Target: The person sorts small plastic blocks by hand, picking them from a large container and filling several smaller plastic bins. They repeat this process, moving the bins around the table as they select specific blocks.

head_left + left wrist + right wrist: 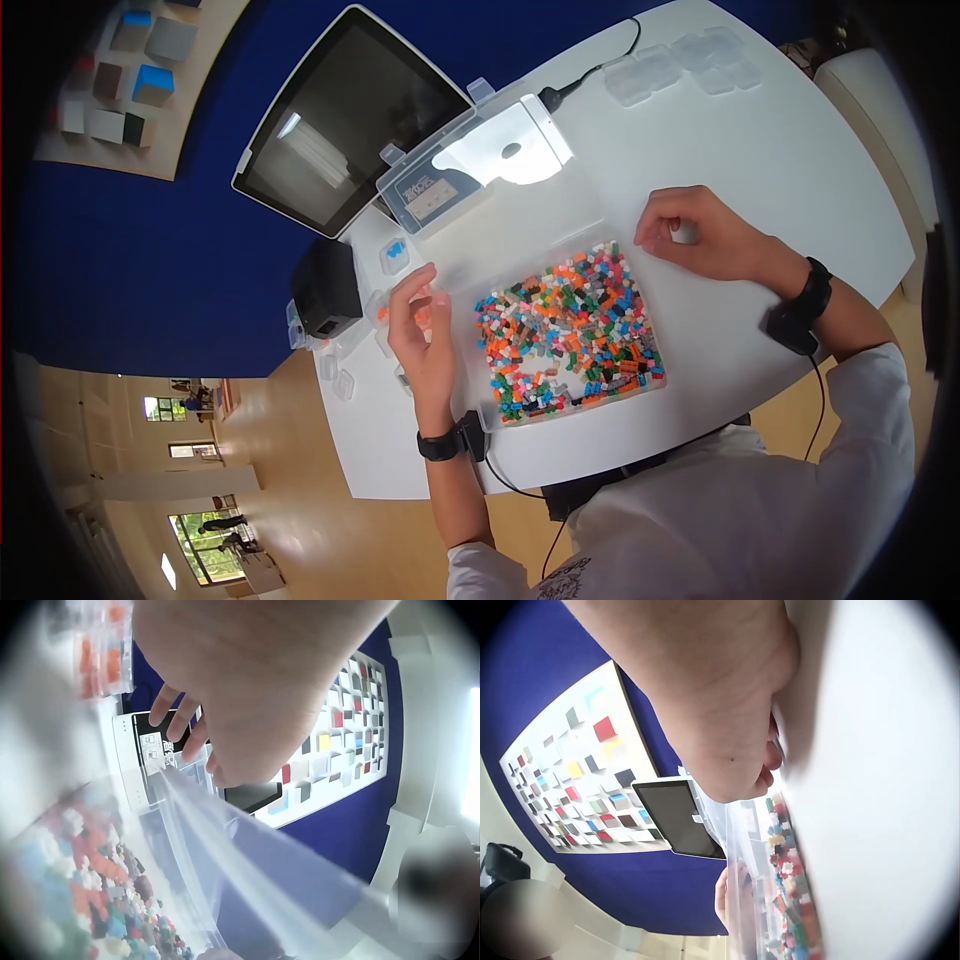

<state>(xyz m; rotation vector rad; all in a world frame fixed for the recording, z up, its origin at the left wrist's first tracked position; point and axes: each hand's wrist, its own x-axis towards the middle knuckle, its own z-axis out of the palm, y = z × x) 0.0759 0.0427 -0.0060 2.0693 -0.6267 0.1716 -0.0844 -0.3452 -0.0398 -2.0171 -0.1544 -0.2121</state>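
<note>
A clear plastic box [652,345] full of small multicoloured building bricks [600,300] stands in front of the person, its hinged lid [565,205] folded back. At the box's left side hovers the left hand [422,340], fingers extended and nothing between them. It partly covers a small clear container of orange pieces [384,312]. Beyond the box's far right corner, the right hand [705,235] is low over the white table, fingers loosely curled with nothing visible in them. In the right wrist view, its fingertips [765,778] are close to the box wall.
A dark-screened monitor [350,120] stands behind the lid, beside a black box [327,288]. A small container of blue pieces [396,253] sits left of the lid. Clear trays [680,65] lie at the table's far right, near a black cable [590,72].
</note>
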